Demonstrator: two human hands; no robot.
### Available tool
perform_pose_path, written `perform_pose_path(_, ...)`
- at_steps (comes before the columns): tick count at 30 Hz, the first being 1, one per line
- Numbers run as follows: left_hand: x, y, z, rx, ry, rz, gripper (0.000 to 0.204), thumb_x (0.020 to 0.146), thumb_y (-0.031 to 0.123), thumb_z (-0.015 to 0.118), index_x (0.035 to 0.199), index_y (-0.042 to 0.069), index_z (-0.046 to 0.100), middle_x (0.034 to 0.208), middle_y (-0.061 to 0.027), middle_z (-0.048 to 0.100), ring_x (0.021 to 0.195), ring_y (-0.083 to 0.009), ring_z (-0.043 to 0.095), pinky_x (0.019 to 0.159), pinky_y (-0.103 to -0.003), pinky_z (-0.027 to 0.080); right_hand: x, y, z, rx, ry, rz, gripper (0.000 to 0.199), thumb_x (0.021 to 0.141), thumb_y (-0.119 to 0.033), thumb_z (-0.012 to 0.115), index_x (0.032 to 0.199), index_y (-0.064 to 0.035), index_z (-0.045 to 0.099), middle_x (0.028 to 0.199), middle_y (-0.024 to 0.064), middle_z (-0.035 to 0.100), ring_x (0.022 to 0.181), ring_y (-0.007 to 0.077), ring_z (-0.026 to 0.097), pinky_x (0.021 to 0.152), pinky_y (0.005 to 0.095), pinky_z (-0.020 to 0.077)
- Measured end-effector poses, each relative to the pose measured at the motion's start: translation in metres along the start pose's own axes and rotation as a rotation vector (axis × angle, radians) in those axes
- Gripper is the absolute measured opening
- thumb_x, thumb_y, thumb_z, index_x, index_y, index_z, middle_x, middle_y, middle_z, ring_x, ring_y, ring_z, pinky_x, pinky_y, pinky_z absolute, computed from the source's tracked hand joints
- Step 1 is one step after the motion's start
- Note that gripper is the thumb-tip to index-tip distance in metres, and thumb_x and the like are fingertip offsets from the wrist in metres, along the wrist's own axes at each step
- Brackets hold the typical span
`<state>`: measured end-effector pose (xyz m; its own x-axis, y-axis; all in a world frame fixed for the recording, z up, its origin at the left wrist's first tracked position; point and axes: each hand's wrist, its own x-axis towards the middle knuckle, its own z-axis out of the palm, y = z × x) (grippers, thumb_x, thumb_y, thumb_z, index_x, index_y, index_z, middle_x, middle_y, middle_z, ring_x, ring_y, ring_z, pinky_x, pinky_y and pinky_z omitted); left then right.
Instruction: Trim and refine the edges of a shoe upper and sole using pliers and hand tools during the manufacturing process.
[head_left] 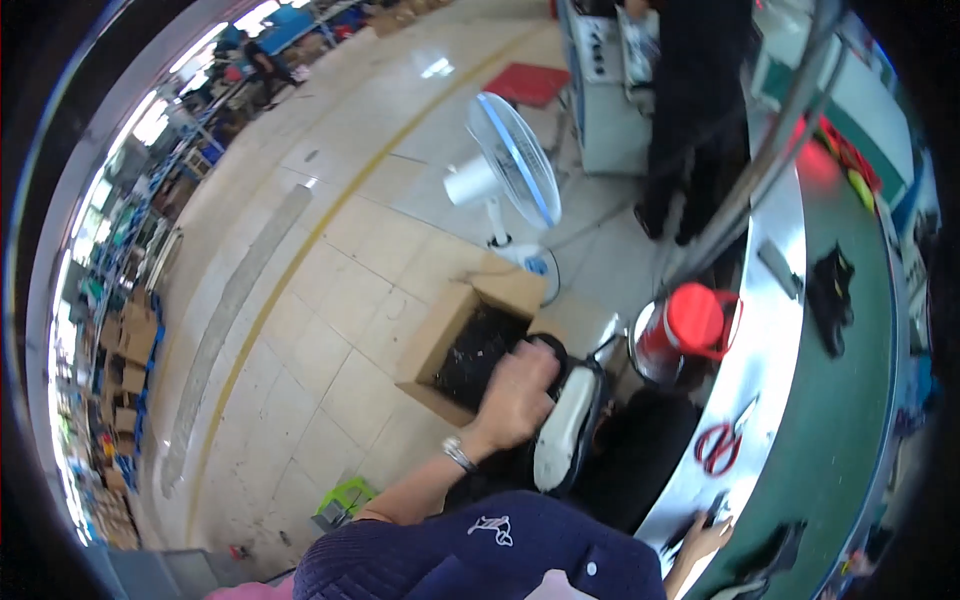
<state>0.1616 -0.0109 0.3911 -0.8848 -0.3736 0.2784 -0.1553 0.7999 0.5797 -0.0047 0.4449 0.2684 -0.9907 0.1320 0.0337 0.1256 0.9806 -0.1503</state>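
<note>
Blurred by motion, my left hand (515,398) is over the near side of an open cardboard box (423,352). A dark rounded piece shows just past its fingertips; whether the hand holds it cannot be made out. Right beside this hand, above my lap, is a dark shoe piece with a pale, sole-shaped face (562,432). My right hand (704,540) is low at the metal edge of the workbench, its fingers curled at a small dark thing (716,510) that I cannot identify. Red-handled scissors (718,448) lie on the metal strip just beyond it.
A red-lidded container (694,318) stands by the bench. On the green belt (830,430) lie a black shoe (830,300) and another dark shoe (775,562). A white fan (515,160) stands beyond the box. A person in dark clothes (695,100) stands farther off.
</note>
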Motion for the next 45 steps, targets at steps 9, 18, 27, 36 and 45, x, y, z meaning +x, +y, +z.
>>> perform_pose_path(9, 0.062, 0.054, 0.112, -0.055, -0.207, 0.440, 0.052, 0.090, 0.036, 0.055, 0.124, -0.004, 0.054, 0.120, -0.0178, 0.059, 0.117, -0.0331, 0.050, 0.108, -0.043, 0.031, 0.005, -0.020, 0.002, 0.030, 0.051, -0.113, 0.044, 0.092, -0.028, 0.057, 0.125, 0.0018, 0.054, 0.105, 0.0201, 0.058, 0.090, 0.0320, 0.060, 0.080, 0.0417, 0.0497)
perform_pose_path(18, 0.139, 0.018, 0.106, -0.157, -0.366, 0.279, 0.030, 0.095, 0.024, 0.051, 0.109, 0.000, 0.060, 0.098, -0.0196, 0.065, 0.095, -0.0336, 0.061, 0.084, -0.044, 0.048, -0.001, -0.006, -0.036, 1.944, -0.628, 0.659, 0.031, 0.097, -0.025, 0.045, 0.111, -0.0008, 0.059, 0.083, 0.0092, 0.062, 0.076, 0.0206, 0.061, 0.065, 0.0307, 0.0517)
perform_pose_path(27, 0.164, 0.003, 0.094, 0.168, -0.246, 0.110, 0.023, 0.090, 0.022, 0.049, 0.088, 0.006, 0.066, 0.087, -0.0189, 0.066, 0.079, -0.0385, 0.063, 0.069, -0.047, 0.049, 0.023, -0.177, -0.132, 1.052, -0.982, -0.369, 0.059, 0.092, -0.005, 0.055, 0.146, -0.0032, 0.030, 0.093, 0.0061, 0.063, 0.080, 0.0124, 0.059, 0.076, 0.0264, 0.0476)
perform_pose_path(36, 0.083, 0.065, 0.076, 0.112, -0.392, 0.204, 0.104, 0.064, 0.017, 0.083, 0.141, -0.014, 0.021, 0.125, -0.0275, 0.051, 0.119, -0.0372, 0.048, 0.104, -0.041, 0.037, 0.055, -0.251, -0.141, 0.604, -1.198, -0.708, 0.070, 0.093, -0.010, 0.057, 0.151, -0.0090, 0.018, 0.099, 0.0073, 0.063, 0.080, 0.0114, 0.062, 0.066, 0.0261, 0.0515)
perform_pose_path(45, 0.050, 0.063, 0.083, 0.022, -0.165, 0.266, 0.079, 0.066, 0.009, 0.076, 0.135, -0.006, 0.040, 0.128, -0.0206, 0.051, 0.122, -0.0347, 0.046, 0.106, -0.043, 0.034, -0.007, -0.217, -0.113, 0.604, -0.712, -0.782, 0.060, 0.091, -0.010, 0.056, 0.144, -0.0115, 0.029, 0.070, 0.0213, 0.061, 0.063, 0.0350, 0.062, 0.060, 0.0439, 0.0490)
